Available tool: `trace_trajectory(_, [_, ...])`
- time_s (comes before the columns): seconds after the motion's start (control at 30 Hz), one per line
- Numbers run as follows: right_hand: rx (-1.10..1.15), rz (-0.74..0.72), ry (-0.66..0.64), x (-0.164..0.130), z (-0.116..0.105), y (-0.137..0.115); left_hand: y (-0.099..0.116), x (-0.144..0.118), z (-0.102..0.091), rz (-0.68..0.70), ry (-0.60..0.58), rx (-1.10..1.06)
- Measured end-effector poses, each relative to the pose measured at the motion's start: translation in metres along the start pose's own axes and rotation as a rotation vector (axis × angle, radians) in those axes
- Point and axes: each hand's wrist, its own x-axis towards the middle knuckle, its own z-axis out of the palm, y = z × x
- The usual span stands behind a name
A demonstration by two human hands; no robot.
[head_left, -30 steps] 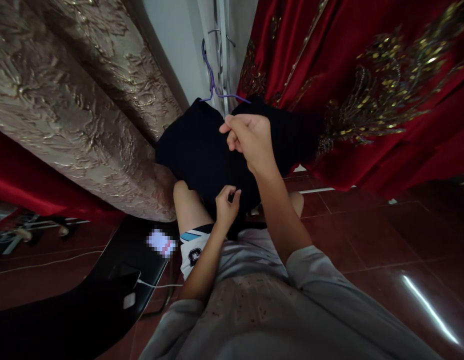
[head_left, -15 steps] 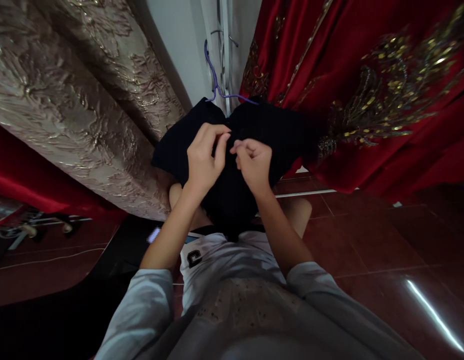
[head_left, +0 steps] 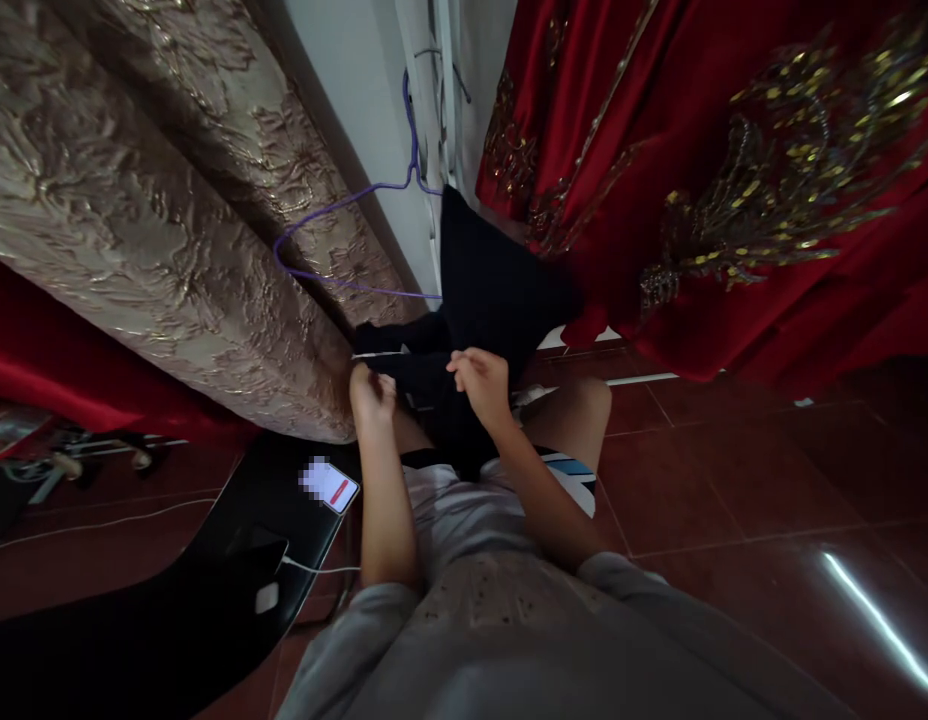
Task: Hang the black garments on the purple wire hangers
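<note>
A dark navy garment (head_left: 501,290) hangs half on a purple wire hanger (head_left: 351,195); its right side still covers the hanger. The hanger's left arm is bare, and the left part of the garment is drawn down in folds toward my lap. My left hand (head_left: 372,400) is closed on the garment's edge near a thin white strip. My right hand (head_left: 482,385) pinches the dark cloth nearer the middle. The hanger's hook sits by a white upright rack (head_left: 438,130).
Beige embossed cloth (head_left: 171,230) hangs on the left, red satin with gold sequins (head_left: 704,230) on the right. A lit phone (head_left: 333,487) and a white cable (head_left: 314,568) lie on a black surface (head_left: 231,530) at lower left. The floor (head_left: 704,470) is reddish tile.
Both hands have moved down toward my lap, the left one also leftward. The garment's left side has come off the hanger, baring the hanger's left arm.
</note>
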Motion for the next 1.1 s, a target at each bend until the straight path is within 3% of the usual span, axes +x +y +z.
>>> trace_trajectory(0.1, [-0.015,0.039,0.059,-0.003,-0.031,0.015,-0.014,-0.038,0.013,-0.005,-0.057,-0.043])
trace_trajectory(0.2, [-0.113,-0.063,-0.101,-0.005,-0.05,0.018,-0.006,-0.072,0.042,0.17,-0.269,0.086])
trace_trajectory(0.3, [-0.116,-0.163,-0.345,-0.008,-0.046,0.009,0.009,-0.098,0.067,0.52,-0.497,0.391])
trace_trajectory(0.37, [-0.112,-0.177,-0.397,-0.008,-0.035,-0.001,0.017,-0.104,0.071,0.711,-0.495,0.519])
trace_trajectory(0.43, [-0.168,-0.18,-0.392,-0.002,-0.027,-0.015,0.021,-0.097,0.063,0.809,-0.458,0.564])
trace_trajectory(0.5, [-0.21,-0.207,-0.401,0.011,-0.023,-0.03,0.02,-0.081,0.047,0.745,-0.553,0.593])
trace_trajectory(0.57, [-0.206,-0.292,-0.391,0.032,-0.021,-0.044,0.014,-0.062,0.027,0.507,-0.792,0.724])
trace_trajectory(0.63, [-0.19,-0.405,-0.286,0.058,-0.019,-0.051,0.008,-0.047,0.008,0.241,-1.009,0.911])
trace_trajectory(0.7, [-0.19,-0.483,-0.154,0.082,-0.016,-0.049,0.006,-0.035,-0.008,0.085,-1.107,1.027])
trace_trajectory(0.8, [-0.244,-0.46,-0.11,0.105,-0.018,-0.035,0.017,-0.02,-0.029,0.045,-1.069,1.051])
trace_trajectory(0.87, [-0.31,-0.433,-0.087,0.107,-0.03,-0.028,0.034,-0.007,-0.039,0.06,-0.965,1.044])
trace_trajectory(0.93, [-0.358,-0.447,0.026,0.104,-0.048,-0.03,0.058,0.008,-0.046,0.1,-0.839,1.02])
trace_trajectory(1.0, [-0.388,-0.484,0.137,0.099,-0.066,-0.043,0.085,0.021,-0.045,0.154,-0.718,0.982])
trace_trajectory(1.1, [-0.424,-0.524,0.167,0.096,-0.084,-0.068,0.123,0.032,-0.026,0.259,-0.534,0.81])
